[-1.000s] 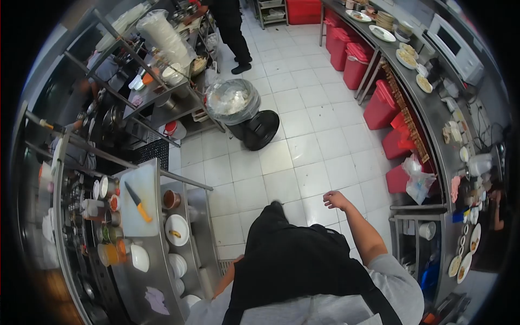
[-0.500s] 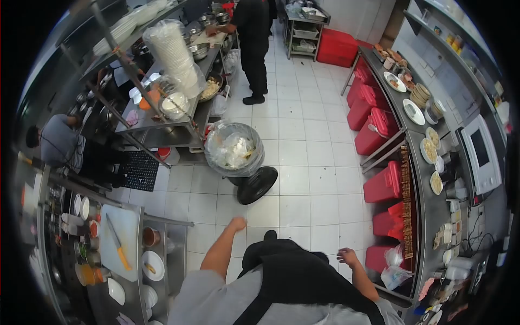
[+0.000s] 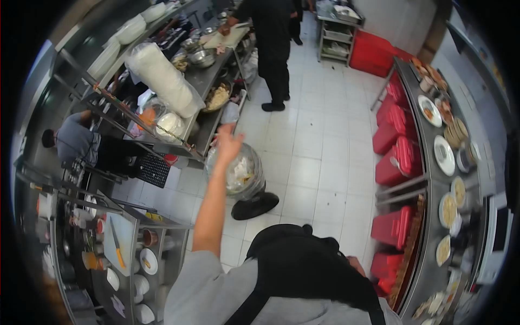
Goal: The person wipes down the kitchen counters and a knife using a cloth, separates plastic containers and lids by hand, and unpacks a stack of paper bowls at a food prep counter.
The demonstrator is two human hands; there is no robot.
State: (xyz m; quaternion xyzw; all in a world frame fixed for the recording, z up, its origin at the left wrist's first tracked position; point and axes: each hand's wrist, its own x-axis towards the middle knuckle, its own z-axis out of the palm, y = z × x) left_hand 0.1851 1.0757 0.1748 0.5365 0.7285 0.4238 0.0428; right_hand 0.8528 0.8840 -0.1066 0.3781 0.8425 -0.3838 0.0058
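My left hand [image 3: 229,145] reaches forward, fingers spread, and nothing shows in it. In the picture it overlaps the rim of a trash bin [image 3: 258,165] lined with a clear plastic bag; I cannot tell if they touch. Whitish and yellowish scraps [image 3: 240,174] lie inside the bin. Against its near side, a round black lid [image 3: 255,206] rests on the floor. Only a sliver of my right arm or hand [image 3: 356,265] shows beside my black apron [image 3: 303,265], and its fingers are hidden.
Left of the bin, a metal shelf holds a bagged stack of white containers [image 3: 165,81]. A cutting board [image 3: 124,238] with a yellow-handled knife [image 3: 118,249] lies lower left. Red bins [image 3: 398,160] stand under the right counter [image 3: 433,208]. One person [image 3: 272,49] stands ahead, another [image 3: 78,138] at left.
My left hand has risen and stretched forward to the bin, its fingers now spread. My right hand has drawn back, mostly out of sight. The view has turned and moved forward.
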